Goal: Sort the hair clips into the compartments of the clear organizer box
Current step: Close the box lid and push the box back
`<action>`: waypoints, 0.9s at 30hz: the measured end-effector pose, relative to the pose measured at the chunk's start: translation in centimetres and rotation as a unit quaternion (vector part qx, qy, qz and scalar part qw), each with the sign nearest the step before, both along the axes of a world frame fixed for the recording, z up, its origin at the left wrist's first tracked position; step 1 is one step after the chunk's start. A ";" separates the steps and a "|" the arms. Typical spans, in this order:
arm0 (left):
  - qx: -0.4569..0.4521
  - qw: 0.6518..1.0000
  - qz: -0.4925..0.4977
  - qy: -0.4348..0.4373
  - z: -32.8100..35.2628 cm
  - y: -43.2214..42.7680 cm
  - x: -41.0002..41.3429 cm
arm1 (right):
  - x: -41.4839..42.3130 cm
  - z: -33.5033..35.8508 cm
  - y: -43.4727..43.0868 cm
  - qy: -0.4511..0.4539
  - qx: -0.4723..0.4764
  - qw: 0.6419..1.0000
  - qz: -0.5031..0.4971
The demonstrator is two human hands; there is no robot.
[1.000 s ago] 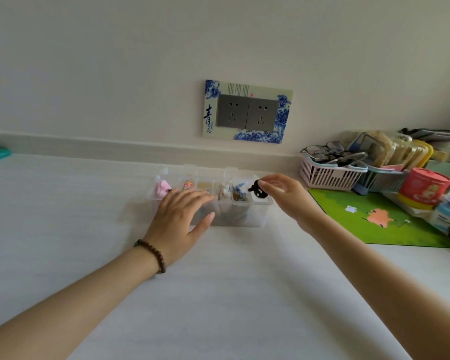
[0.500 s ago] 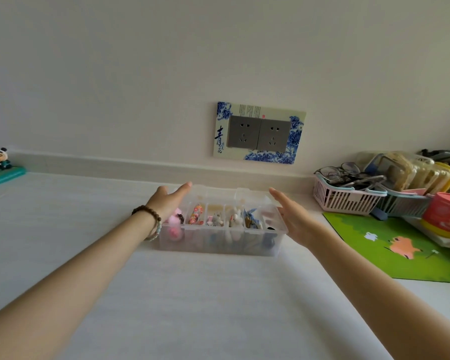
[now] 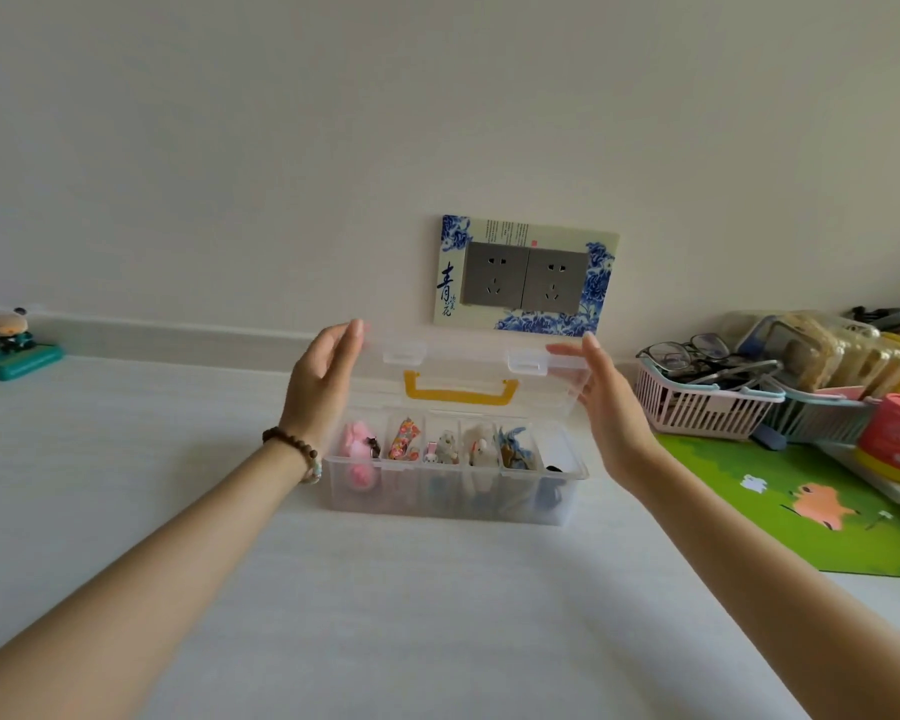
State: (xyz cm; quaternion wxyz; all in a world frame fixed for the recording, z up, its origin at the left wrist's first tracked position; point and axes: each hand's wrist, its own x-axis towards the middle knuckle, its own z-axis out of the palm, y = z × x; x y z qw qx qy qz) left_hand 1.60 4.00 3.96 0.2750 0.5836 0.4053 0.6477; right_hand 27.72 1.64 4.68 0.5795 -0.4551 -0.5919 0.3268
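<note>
The clear organizer box (image 3: 437, 504) stands on the white table, its row of compartments holding hair clips: a pink clip (image 3: 357, 449) at the left, a floral clip (image 3: 404, 440), white fluffy clips (image 3: 481, 446), a blue clip (image 3: 515, 449) and a black clip (image 3: 553, 469) at the right end. Its clear lid (image 3: 468, 363), with a yellow handle (image 3: 461, 389) and two latches, is raised nearly upright. My left hand (image 3: 326, 387) grips the lid's left edge and my right hand (image 3: 606, 413) presses on its right edge.
A green mat (image 3: 801, 501) lies to the right, with a pink basket (image 3: 697, 407) of glasses, a blue basket (image 3: 822, 418) and a red tin (image 3: 897, 439) behind it. A small figurine on a teal base (image 3: 9, 345) stands far left. A wall socket (image 3: 526, 278) is behind the box.
One second ago my right hand held the black clip over the right compartment; the clip now lies inside. Both hands then went to the box's sides and have lifted the lid upright.
</note>
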 end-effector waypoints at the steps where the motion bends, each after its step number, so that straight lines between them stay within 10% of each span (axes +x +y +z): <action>1: 0.022 1.000 -0.010 0.014 0.2 -0.6 -0.1 | 0.0 0.2 -0.8 -0.018 0.012 1.000 -0.004; 10: 0.056 0.960 0.004 0.275 -4.3 -4.4 -0.9 | 0.1 -4.2 -4.7 -0.225 0.046 0.973 0.014; 24: -0.006 0.980 0.028 0.197 -4.3 -5.1 -0.4 | -1.0 -5.3 -5.8 -0.169 0.052 0.982 -0.062; 27: -0.166 0.977 0.046 0.128 -4.1 -5.3 -0.1 | -1.0 -5.3 -6.7 -0.115 -0.015 0.989 -0.096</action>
